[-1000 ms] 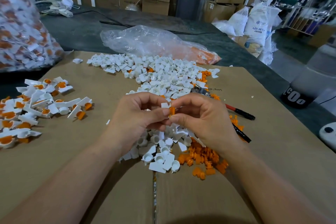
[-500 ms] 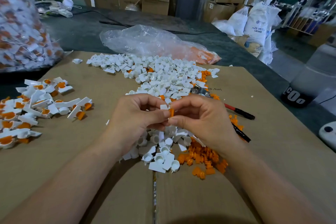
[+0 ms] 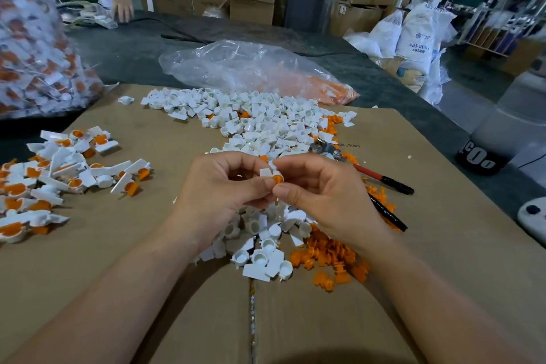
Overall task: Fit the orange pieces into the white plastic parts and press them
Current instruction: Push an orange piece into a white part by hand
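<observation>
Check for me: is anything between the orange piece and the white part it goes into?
Nothing visible. The right hand pinches the orange piece directly against the white part, which the left hand pinches. Fingertips hide the joint itself.

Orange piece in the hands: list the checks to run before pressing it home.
1. Left hand pinches the white part: ok.
2. Right hand pinches the orange piece: ok.
3. Orange piece meets the white part: ok, they touch.
4. Orange piece fully seated: cannot tell, fingertips cover the joint.
5. Loose orange pieces near for the next one: ok, on the cardboard by the right wrist.
</observation>
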